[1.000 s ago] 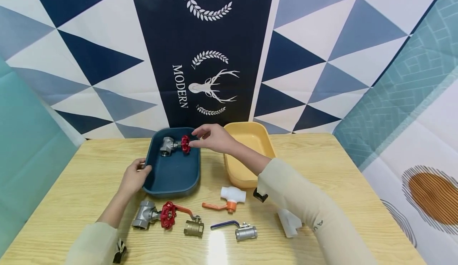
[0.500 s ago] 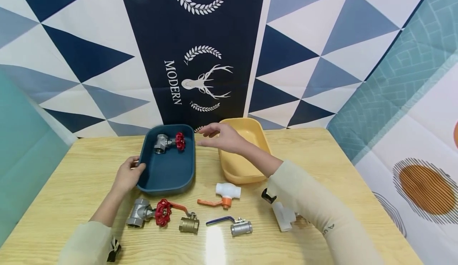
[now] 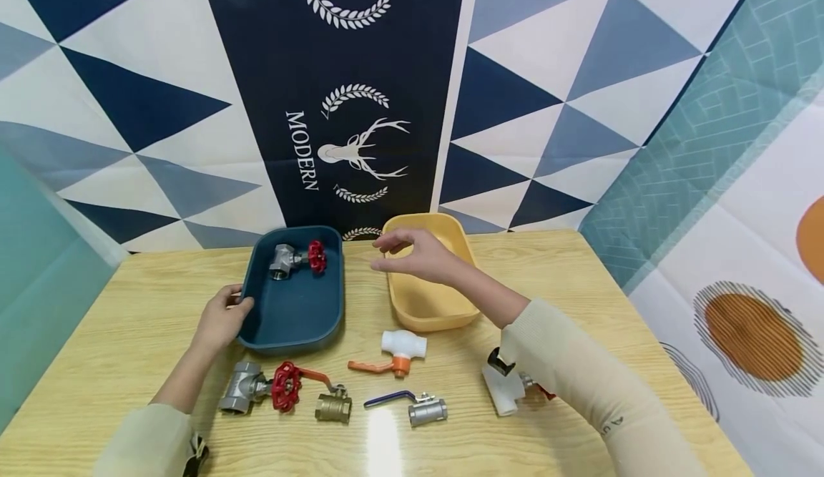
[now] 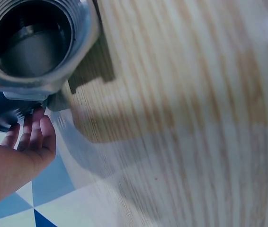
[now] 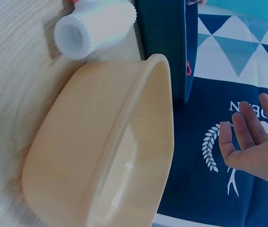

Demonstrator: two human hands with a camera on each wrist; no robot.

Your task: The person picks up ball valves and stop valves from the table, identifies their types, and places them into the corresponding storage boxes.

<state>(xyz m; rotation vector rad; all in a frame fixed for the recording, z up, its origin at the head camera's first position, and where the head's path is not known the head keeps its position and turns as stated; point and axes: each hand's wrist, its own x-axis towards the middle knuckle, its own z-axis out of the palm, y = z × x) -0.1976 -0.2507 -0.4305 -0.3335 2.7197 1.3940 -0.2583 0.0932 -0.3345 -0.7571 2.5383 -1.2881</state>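
My left hand (image 3: 220, 320) holds the left rim of a dark blue bin (image 3: 296, 320), thumb over the inside and fingers outside. Inside that bin, near its back, lies a metal gate valve (image 3: 283, 261) with a red handwheel (image 3: 317, 257). My right hand (image 3: 421, 254) hovers over the left side of a yellow bin (image 3: 428, 300), fingers loosely bent and holding nothing. The right wrist view shows the fingers (image 5: 244, 135) apart, beyond the yellow bin's rim. Below the left hand lies a larger gate valve (image 3: 243, 389) with a red wheel.
In front of the bins lie a brass ball valve (image 3: 333, 408), a steel ball valve (image 3: 428, 411) with a blue lever, and a white plastic ball valve (image 3: 404, 345) with an orange handle. A white valve (image 3: 504, 390) is partly hidden by the right sleeve. A patterned cloth stands behind.
My right hand has moved right, from the red handwheel in the blue bin to over the yellow bin. The left hand stays on the blue bin's rim. The head view has shifted slightly.
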